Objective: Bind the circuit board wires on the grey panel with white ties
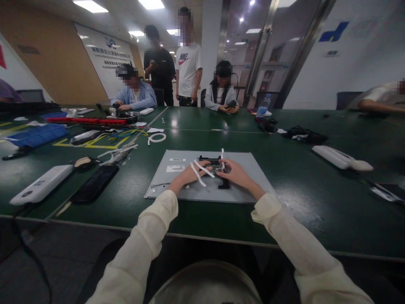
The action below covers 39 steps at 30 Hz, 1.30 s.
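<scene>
A flat grey panel [247, 169] lies on the green table in front of me, with printed labels near its left side. On its middle sits a small circuit board [217, 169] with a black bracket [224, 184] around it. My left hand [193, 172] holds the board's left side, its fingers bent round the edge. From the right, my right hand [235, 172] grips the other side with thumb and fingers. White flat strips [198, 175] run over my left hand, and another strip stands up by my right fingertips.
On the green table [297, 177], a white power bank [42, 184], black phone [95, 183], cables and blue tray [39, 134] lie left. A white device [335, 158] and black pouch [305, 134] lie right. Several people are beyond the table; a bottle [263, 104] stands there.
</scene>
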Each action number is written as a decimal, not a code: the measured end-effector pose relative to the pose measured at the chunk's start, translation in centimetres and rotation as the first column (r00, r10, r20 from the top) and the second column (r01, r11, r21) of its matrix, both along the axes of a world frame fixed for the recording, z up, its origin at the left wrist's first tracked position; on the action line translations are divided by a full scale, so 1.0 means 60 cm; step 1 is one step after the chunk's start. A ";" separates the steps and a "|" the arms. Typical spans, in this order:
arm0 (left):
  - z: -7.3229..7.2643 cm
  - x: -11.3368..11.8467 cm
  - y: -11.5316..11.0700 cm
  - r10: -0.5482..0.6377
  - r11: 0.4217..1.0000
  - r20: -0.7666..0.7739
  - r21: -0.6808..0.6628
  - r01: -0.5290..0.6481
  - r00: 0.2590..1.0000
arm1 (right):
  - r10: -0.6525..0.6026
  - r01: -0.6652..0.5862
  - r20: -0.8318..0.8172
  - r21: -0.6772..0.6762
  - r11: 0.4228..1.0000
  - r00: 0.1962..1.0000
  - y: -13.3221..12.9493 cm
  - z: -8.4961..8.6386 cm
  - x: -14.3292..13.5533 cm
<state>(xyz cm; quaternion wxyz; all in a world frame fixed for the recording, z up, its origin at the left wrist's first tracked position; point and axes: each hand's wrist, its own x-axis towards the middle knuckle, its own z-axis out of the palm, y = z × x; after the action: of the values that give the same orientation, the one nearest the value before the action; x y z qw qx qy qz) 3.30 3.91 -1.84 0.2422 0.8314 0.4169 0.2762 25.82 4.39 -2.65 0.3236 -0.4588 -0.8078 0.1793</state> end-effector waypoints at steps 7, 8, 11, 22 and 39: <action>-0.002 0.006 -0.001 0.036 0.999 -0.074 0.017 -0.035 0.997 | 0.016 -0.029 -0.177 -0.069 0.997 0.984 0.007 -0.006 0.002; -0.003 0.006 0.000 0.036 0.999 -0.073 0.022 -0.034 0.997 | 0.002 -0.026 -0.239 -0.101 0.995 0.971 0.007 -0.005 0.001; -0.005 0.004 0.002 0.031 0.999 -0.065 0.030 -0.029 0.997 | -0.122 0.035 -0.442 -0.199 0.979 0.889 0.008 0.000 -0.004; 0.006 0.009 0.011 0.080 0.991 0.297 0.076 -0.107 0.952 | -0.240 -0.061 -0.776 -0.336 0.940 0.583 -0.008 0.028 -0.013; 0.041 0.054 0.049 0.133 0.991 0.440 -0.040 -0.128 0.888 | -0.166 -0.113 -0.626 -0.381 0.918 0.762 -0.012 0.028 -0.029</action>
<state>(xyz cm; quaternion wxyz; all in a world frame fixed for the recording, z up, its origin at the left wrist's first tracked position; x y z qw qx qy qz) 6.56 6.88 0.63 0.3156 0.7158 0.4074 0.4712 24.10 3.65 -0.98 0.4850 -0.4358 -0.5859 0.4812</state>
